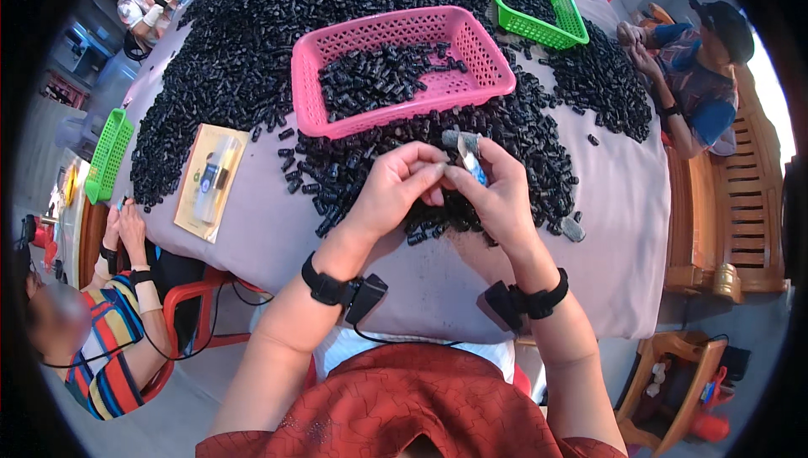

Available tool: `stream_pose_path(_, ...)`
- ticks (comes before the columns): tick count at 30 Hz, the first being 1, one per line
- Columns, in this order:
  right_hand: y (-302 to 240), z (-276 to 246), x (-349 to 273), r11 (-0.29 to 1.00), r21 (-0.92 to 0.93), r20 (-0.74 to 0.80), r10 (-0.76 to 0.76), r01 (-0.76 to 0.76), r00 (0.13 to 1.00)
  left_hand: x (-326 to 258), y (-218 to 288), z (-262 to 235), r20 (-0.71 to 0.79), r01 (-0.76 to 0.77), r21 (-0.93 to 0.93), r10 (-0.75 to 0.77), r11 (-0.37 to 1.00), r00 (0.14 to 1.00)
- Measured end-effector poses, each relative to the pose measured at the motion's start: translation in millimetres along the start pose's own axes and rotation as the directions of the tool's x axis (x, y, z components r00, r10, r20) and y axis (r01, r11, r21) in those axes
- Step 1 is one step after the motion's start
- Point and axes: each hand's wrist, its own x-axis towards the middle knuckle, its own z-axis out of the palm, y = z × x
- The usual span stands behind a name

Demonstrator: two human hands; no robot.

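My left hand (402,186) is closed in a pinch, thumb and fingertips meeting those of my right hand (495,193) above the pile's near edge. What the left fingertips hold, if anything, is hidden. My right fingers are curled around a small blue-and-white object (476,168), partly covered by the hand. A grey, dusty cylindrical piece (461,140) shows at the right index finger; whether it is held or wrapped around the finger I cannot tell. Below and beyond both hands lie many short black ribbed cylindrical pieces (337,163).
Beyond my hands, a pink basket (404,119) holds black pieces. A green basket (572,30) stands at the far right, another (109,155) at the left edge. A yellow packet (202,205) lies left on the cloth-covered table (623,231). People (707,79) sit around the table.
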Motion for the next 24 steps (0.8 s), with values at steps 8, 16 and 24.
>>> stream_pose_path(8, 0, -14, 1, 0.998, 0.050, 0.111, 0.043, -0.049, 0.993, -3, 10, -5, 0.066, 0.169, -0.120, -0.162, 0.978, 0.985)
stream_pose_path(16, 3, -6, -5, 0.974, 0.219, 0.192, 0.019, -0.062, 0.981, 5, -2, -8, 0.015, 0.157, -0.312, -0.160, 0.937, 0.987)
stream_pose_path(24, -2, -15, -6, 0.945, 0.309, 0.251, 0.033, -0.112, 0.967, 3, 7, -5, 0.102, 0.209, -0.200, -0.192, 0.957, 0.976)
